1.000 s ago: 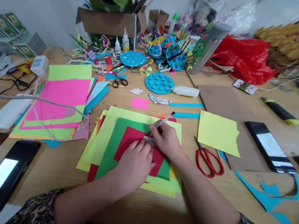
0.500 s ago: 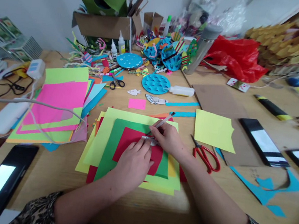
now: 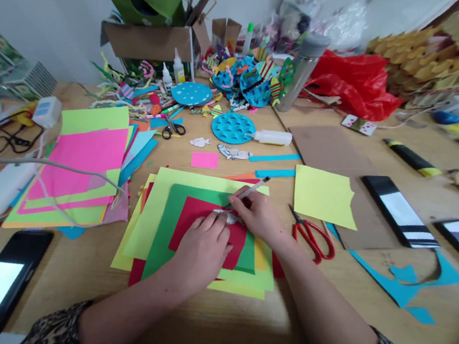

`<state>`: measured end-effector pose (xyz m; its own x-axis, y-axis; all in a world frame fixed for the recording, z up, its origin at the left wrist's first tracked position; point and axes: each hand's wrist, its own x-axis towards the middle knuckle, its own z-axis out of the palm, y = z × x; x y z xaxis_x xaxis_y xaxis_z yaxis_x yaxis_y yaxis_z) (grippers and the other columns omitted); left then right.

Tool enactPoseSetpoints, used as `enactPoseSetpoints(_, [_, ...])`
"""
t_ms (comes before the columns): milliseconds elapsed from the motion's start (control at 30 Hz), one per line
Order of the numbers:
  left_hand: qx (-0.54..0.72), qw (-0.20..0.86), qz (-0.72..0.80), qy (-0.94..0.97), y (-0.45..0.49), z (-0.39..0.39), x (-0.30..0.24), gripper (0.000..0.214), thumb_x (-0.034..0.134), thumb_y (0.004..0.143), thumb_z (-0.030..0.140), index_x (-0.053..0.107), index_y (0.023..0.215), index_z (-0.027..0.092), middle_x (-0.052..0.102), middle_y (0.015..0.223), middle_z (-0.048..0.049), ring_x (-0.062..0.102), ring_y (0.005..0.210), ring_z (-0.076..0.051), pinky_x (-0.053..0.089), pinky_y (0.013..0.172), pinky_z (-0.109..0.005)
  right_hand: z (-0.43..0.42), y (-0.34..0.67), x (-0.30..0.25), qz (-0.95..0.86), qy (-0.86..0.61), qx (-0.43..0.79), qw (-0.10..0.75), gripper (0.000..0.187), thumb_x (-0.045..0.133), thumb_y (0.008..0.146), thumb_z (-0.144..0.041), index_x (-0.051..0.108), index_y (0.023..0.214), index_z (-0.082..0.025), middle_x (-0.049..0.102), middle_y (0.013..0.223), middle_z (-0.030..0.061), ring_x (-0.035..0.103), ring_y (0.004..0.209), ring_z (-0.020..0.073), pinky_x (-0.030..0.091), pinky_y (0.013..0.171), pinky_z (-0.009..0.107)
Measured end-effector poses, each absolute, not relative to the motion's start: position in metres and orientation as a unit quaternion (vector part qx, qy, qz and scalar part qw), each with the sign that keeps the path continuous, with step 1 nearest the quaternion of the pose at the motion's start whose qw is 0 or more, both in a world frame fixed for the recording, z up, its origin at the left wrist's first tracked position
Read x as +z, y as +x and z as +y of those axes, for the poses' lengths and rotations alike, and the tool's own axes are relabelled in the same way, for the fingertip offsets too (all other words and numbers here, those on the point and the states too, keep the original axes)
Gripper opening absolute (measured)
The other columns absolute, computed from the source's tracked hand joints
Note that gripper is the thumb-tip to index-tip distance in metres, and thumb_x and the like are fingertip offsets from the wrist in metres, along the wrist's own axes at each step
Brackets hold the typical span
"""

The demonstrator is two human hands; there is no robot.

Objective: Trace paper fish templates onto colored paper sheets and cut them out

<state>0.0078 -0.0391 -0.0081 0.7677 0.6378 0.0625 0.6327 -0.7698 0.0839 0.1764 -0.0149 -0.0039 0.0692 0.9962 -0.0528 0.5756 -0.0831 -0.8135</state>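
My right hand [image 3: 258, 213] grips a clear-barrelled pen [image 3: 255, 188], its lower end down by a small white paper cutout [image 3: 230, 218]. My left hand [image 3: 202, 251] lies with fingers stretched out over the cutout's near side, pressing it on a red paper sheet [image 3: 186, 220] and hiding part of it. Under the red sheet are a green sheet [image 3: 160, 236] and pale yellow sheets [image 3: 142, 228]. Just right of my right wrist rest red-handled scissors [image 3: 312, 238]. Beyond the stack lie a pink slip [image 3: 204, 160] and two fish cutouts [image 3: 232, 153].
To the left sit a pile of coloured paper [image 3: 82, 157], a cable [image 3: 43, 162] and a phone [image 3: 0, 282]. A glue bottle [image 3: 273, 138] touches a blue scalloped disc [image 3: 232, 128]. On the right are yellow paper [image 3: 324, 195], another phone [image 3: 398, 212] and blue scraps [image 3: 385, 282].
The whole view has shifted slightly, so things appear a little further left. Both hands keep nearly the same place on the paper, and the pen has barely moved.
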Motion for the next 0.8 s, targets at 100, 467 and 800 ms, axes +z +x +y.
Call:
enactPoseSetpoints(100, [0.045, 0.025, 0.337, 0.94, 0.008, -0.039, -0.009, 0.033, 0.049, 0.093, 0.029, 0.062, 0.116, 0.009, 0.06, 0.128, -0.0133, 0.052, 0.118, -0.029, 0.045, 0.094, -0.044, -0.016, 0.178, -0.002, -0.596, -0.669, 0.322, 0.306, 0.025, 0.051, 0.088, -0.033, 0.06, 0.071, -0.017, 0.061, 0.06, 0.0022, 0.053, 0.051, 0.0139, 0.035, 0.051, 0.025])
enactPoseSetpoints(467, [0.055, 0.027, 0.338, 0.939, 0.008, -0.039, -0.011, 0.035, 0.049, 0.093, 0.028, 0.059, 0.12, 0.008, 0.059, 0.129, -0.0134, 0.05, 0.119, -0.029, 0.043, 0.095, -0.044, -0.015, 0.178, -0.003, -0.61, -0.671, 0.298, 0.298, 0.021, 0.048, 0.089, -0.031, 0.057, 0.074, -0.019, 0.061, 0.059, 0.0026, 0.055, 0.051, 0.0151, 0.035, 0.051, 0.025])
enactPoseSetpoints(800, [0.073, 0.052, 0.342, 0.935, 0.007, -0.038, -0.015, 0.039, 0.049, 0.093, 0.028, 0.053, 0.127, 0.009, 0.057, 0.132, -0.013, 0.047, 0.122, -0.028, 0.041, 0.099, -0.045, -0.022, 0.181, -0.013, -0.581, -0.649, 0.34, 0.354, 0.018, 0.053, 0.086, -0.034, 0.059, 0.078, -0.018, 0.063, 0.065, 0.0016, 0.056, 0.054, 0.0144, 0.039, 0.052, 0.025])
